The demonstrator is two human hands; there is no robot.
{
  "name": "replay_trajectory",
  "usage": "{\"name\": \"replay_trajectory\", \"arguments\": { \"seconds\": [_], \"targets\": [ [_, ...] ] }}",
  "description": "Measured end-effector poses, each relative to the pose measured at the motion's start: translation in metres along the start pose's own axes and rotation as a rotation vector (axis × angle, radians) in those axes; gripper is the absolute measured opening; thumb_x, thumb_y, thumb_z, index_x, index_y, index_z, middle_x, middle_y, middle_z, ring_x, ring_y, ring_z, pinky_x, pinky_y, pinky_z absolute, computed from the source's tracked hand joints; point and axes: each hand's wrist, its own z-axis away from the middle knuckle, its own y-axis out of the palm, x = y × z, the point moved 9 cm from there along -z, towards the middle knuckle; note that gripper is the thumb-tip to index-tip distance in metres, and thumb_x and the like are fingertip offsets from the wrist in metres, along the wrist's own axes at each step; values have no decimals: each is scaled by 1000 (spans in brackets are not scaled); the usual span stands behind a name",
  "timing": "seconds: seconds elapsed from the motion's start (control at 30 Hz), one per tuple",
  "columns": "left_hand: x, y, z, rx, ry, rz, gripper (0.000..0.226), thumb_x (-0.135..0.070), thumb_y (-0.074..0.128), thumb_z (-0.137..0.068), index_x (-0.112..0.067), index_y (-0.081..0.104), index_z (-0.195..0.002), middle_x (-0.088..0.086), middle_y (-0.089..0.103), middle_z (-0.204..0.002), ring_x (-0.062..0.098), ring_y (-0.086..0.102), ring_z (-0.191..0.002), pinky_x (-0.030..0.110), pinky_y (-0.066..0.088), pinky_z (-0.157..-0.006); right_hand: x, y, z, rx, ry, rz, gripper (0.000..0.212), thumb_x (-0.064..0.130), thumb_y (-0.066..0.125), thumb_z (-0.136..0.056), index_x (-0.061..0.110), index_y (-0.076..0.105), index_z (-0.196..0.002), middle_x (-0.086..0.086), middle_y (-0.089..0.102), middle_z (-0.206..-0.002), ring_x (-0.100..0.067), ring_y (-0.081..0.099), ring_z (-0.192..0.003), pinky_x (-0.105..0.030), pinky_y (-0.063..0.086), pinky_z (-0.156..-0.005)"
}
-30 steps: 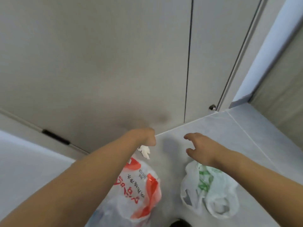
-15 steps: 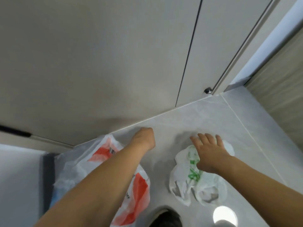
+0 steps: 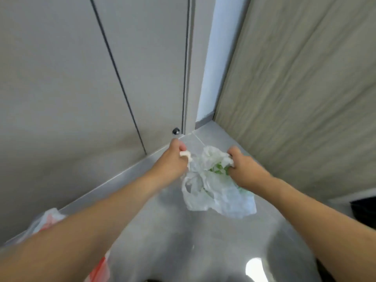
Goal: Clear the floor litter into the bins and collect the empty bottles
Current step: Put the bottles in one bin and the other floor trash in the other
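Observation:
A crumpled white plastic bag with green print (image 3: 215, 188) lies on the grey floor near the corner. My right hand (image 3: 242, 167) grips its upper right edge, fingers curled into the plastic. My left hand (image 3: 175, 159) is closed around a small white scrap of tissue (image 3: 186, 154) and sits against the bag's upper left edge. A white bag with red print (image 3: 48, 222) lies at the lower left, mostly hidden under my left forearm.
Grey cabinet doors (image 3: 81, 78) stand ahead, with a small round door stop (image 3: 176, 131) at their foot. A beige textured wall (image 3: 305, 88) closes the right side. A dark object (image 3: 364, 212) sits at the right edge. A bright light reflection (image 3: 256, 269) shows on the floor.
The view has swung right toward the corner. My right hand went from hovering open over the green-print bag to gripping it. My left hand moved across to the bag's left edge, still holding the tissue.

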Motion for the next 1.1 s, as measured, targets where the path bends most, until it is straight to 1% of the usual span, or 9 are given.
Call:
{"name": "replay_trajectory", "arguments": {
  "seconds": [0.17, 0.3, 0.47, 0.6, 0.73, 0.83, 0.9, 0.97, 1.1],
  "targets": [
    [-173, 76, 12, 41, 350, -64, 10, -16, 45, -93, -24, 46, -100, 0, 58, -94, 20, 57, -81, 35, 46, -68, -85, -122, 95, -204, 141, -280, 44, 8, 43, -89, 33, 44, -125, -2, 60, -105, -23, 60, -90, -32, 52, -64],
    [-274, 177, 56, 234, 587, -193, 11, -17, 45, -93, -26, 44, -100, 1, 59, -95, 22, 57, -75, 31, 42, -60, -179, -180, 189, -319, 329, -287, 31, 9, 43, -90, 29, 49, -114, -3, 59, -104, -23, 58, -92, -32, 49, -66],
    [-334, 302, 124, 514, 685, -209, 10, -21, 46, -92, -29, 48, -98, -2, 60, -92, 21, 61, -74, 35, 47, -60, -290, -197, 298, -447, 625, -435, 25, 16, 45, -90, 21, 39, -114, -8, 53, -100, -27, 56, -85, -40, 51, -69],
    [-333, 383, 161, 650, 705, -351, 12, -23, 44, -97, -25, 38, -108, 6, 57, -93, 16, 48, -61, 30, 37, -51, -332, -171, 343, -476, 637, -419, 50, 17, 42, -91, 39, 21, -131, -3, 33, -116, -22, 50, -84, -31, 45, -66],
    [-299, 435, 169, 722, 724, -594, 7, -21, 46, -95, -22, 42, -100, 5, 56, -91, 20, 53, -75, 32, 37, -56, -346, -129, 356, -271, 570, -11, 94, 10, 45, -91, 53, -22, -141, -4, 14, -140, -20, 49, -78, -27, 42, -68],
    [-285, 455, 172, 717, 795, -759, 9, -17, 51, -89, -26, 47, -89, 0, 55, -100, 21, 50, -98, 33, 44, -75, -347, -117, 359, -188, 504, 363, 107, 2, 44, -86, 50, -39, -132, -7, -3, -151, -25, 46, -101, -30, 41, -71],
    [-280, 466, 178, 763, 819, -801, 11, -16, 53, -86, -27, 51, -86, -3, 55, -100, 19, 49, -99, 34, 47, -82, -343, -119, 356, -160, 420, 521, 101, 9, 46, -87, 47, -31, -140, -5, -13, -155, -29, 30, -127, -38, 41, -89],
    [-275, 472, 183, 841, 775, -836, 10, -17, 53, -85, -26, 55, -84, -5, 59, -94, 18, 55, -92, 35, 50, -78, -338, -115, 348, -56, 318, 620, 82, 21, 47, -89, 41, -3, -150, 0, -16, -157, -30, 10, -140, -48, 30, -105],
    [-290, 458, 175, 749, 781, -828, 10, -17, 54, -83, -24, 59, -89, -6, 60, -91, 14, 57, -85, 31, 49, -69, -334, -84, 336, 153, 214, 545, 55, 52, 35, -89, 29, 49, -136, 2, 25, -151, -25, 20, -138, -46, 17, -114]
  ]
}}
